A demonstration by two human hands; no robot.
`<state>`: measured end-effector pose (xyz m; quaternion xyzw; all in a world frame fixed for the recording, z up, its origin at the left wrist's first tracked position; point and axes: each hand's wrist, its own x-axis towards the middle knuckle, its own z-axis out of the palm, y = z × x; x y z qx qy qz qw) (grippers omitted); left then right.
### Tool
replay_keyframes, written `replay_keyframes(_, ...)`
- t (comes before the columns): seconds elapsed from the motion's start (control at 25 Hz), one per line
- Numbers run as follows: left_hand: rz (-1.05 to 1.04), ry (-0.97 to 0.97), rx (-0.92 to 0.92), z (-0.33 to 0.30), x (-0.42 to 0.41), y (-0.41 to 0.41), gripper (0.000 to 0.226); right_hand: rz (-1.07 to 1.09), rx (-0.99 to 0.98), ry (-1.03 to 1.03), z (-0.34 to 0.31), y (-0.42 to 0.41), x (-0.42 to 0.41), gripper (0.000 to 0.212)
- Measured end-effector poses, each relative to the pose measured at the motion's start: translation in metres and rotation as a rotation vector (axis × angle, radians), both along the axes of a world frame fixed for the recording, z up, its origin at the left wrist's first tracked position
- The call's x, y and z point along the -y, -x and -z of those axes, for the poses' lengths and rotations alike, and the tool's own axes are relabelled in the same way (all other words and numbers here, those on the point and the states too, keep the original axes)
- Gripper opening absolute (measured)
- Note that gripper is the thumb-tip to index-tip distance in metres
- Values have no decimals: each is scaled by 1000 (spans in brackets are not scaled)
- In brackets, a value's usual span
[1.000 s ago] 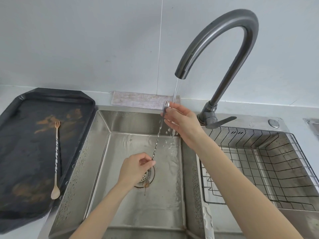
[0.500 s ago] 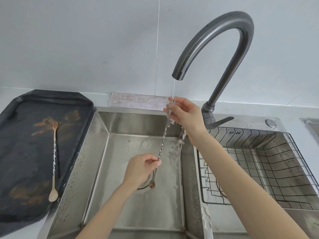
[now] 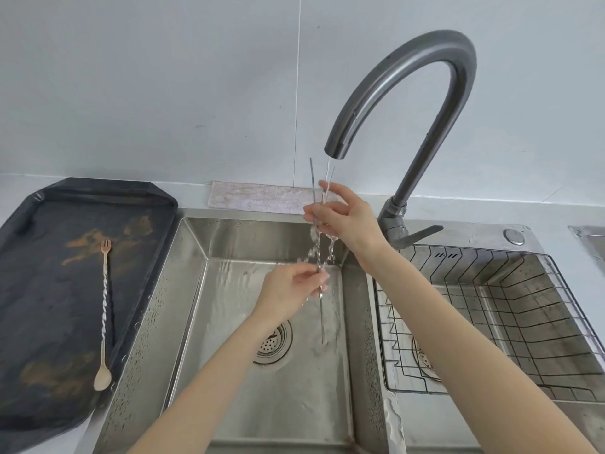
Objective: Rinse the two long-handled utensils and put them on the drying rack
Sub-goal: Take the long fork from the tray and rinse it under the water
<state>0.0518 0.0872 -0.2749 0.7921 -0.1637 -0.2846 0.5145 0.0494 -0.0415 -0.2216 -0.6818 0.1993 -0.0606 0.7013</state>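
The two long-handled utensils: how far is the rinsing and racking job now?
Done: nothing is racked; the wire drying rack holds no utensil. In hand: the left hand and right hand hold one twisted-handle utensil under the faucet stream. Left: rack it, then rinse and rack the twisted-handle spoon-fork, which lies on the dark tray.

Utensil (image 3: pixel 317 257) motion-blurred, ends indistinct

A brushed stainless-steel sink (image 3: pixel 196 273), a matt dark-grey curved metal faucet (image 3: pixel 409 77), a black wire rack (image 3: pixel 523 306), and a matt black tray (image 3: pixel 49 290) bearing a twisted-metal spoon (image 3: pixel 104 309).
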Motion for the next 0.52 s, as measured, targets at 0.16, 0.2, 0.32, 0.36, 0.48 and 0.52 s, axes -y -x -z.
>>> replay_keyframes(0.16,-51,186,-265,-17,4,-8,19,-106,-73,91,12,1,10,39)
replay_keyframes(0.2,-87,237,-346,-19,4,-11,19,-158,-99,141,18,4,10,35)
replay_keyframes(0.32,-233,444,-601,-24,3,-19,17,-252,-118,166,34,19,11,31)
replay_keyframes(0.36,-296,519,-684,-25,2,-21,17,-249,-107,154,38,24,10,31)
replay_keyframes(0.48,-476,706,-921,-24,2,-28,13,-164,-42,83,45,35,0,29)
replay_keyframes(0.52,-507,745,-973,-23,2,-28,11,-120,-4,52,46,35,-3,29)
